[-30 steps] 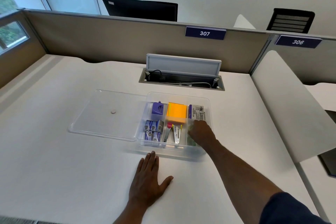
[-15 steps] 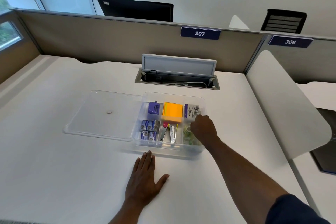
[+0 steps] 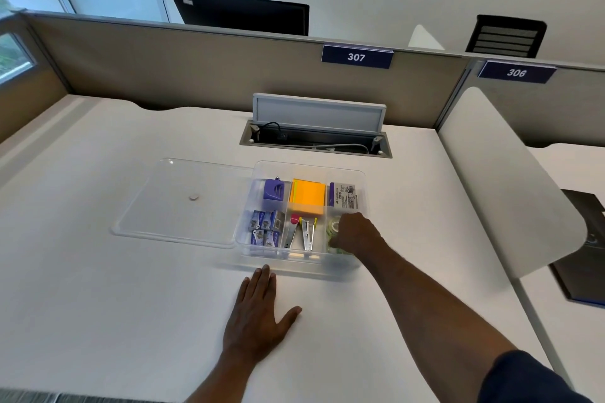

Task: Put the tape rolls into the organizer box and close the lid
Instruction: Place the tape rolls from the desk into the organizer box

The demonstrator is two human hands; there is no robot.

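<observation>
Head cam: my right hand (image 3: 355, 232) is curled down on the clear tape rolls (image 3: 334, 228) in the front-right compartment of the clear plastic organizer box (image 3: 361, 173), can't tell if it's gripping. Left hand (image 3: 258, 314) flat on the desk. I'd seat them flat so the clear lid (image 3: 183, 199) closes

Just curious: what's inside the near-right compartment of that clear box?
Greenish tape rolls lie in that compartment of the organizer box. The right hand reaches in over them and covers most of the compartment, so their number and anything beneath stays hidden.
</observation>
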